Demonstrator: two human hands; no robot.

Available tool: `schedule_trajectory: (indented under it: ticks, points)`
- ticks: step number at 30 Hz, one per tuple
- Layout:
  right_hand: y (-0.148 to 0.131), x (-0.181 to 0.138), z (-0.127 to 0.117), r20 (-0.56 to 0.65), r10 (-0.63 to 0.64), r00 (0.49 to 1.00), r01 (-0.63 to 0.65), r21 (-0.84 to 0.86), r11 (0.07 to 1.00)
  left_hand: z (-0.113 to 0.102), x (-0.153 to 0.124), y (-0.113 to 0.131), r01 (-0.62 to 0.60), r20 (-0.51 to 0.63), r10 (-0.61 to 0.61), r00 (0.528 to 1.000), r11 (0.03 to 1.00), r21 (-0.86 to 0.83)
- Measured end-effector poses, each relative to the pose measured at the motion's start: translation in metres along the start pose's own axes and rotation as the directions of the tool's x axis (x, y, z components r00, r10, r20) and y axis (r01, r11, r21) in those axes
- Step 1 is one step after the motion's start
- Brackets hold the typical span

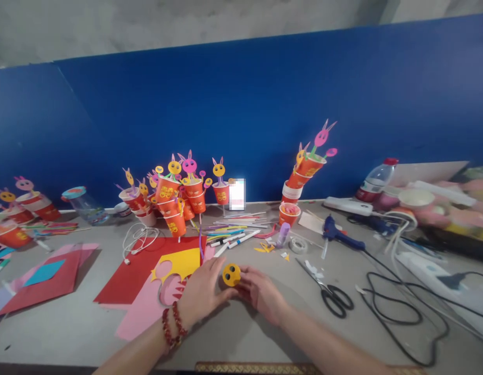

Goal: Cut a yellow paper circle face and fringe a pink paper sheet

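Both my hands meet at the table's middle front over a small yellow paper disc (231,274) with two dark googly eyes. My left hand (204,292), with a red bead bracelet at the wrist, pinches the disc from the left. My right hand (262,292) holds its right edge with curled fingers. Just left of my hands lie yellow paper (179,263), pink paper (148,307) with cut-out holes, and a red sheet (138,271).
Red paper cups with bunny faces on sticks (179,198) stand along the blue back wall, another stack (304,174) to the right. Markers (233,237), black scissors (330,291), a blue glue gun (337,233), black cables (401,307), a power strip (432,271) and a bottle (376,182) lie around.
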State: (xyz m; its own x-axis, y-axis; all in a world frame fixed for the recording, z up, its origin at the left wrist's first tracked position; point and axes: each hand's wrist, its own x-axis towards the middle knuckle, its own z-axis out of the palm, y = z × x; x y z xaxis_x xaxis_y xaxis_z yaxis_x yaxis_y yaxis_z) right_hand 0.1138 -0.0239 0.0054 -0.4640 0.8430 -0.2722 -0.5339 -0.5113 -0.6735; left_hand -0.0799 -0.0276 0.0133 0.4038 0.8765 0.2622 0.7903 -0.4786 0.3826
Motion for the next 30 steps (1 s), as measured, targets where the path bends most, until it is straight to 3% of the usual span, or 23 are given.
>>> schedule_trajectory:
  ticks: [11,20,22,25,30]
  points:
    - [0.009,-0.003,-0.008,-0.011,-0.073,0.997,0.073,0.057,0.996,0.018,0.011,-0.005,-0.123,0.018,0.123,0.992,0.992,0.035]
    - [0.009,-0.01,-0.008,0.027,-0.074,0.997,0.072,0.066,0.995,0.006,0.018,0.019,-0.125,0.11,0.13,0.985,0.991,-0.052]
    - [0.007,-0.011,-0.011,0.016,-0.083,0.996,0.083,-0.003,0.997,0.006,0.018,0.014,-0.134,0.095,0.136,0.986,0.99,-0.034]
    - [-0.001,-0.015,-0.022,-0.019,-0.159,0.987,0.148,-0.268,0.952,0.009,0.017,0.002,-0.146,0.088,0.145,0.986,0.989,0.006]
    - [-0.013,-0.028,-0.045,0.085,-0.352,0.932,0.303,-0.718,0.627,0.01,0.016,-0.008,-0.145,0.163,0.133,0.978,0.988,0.061]
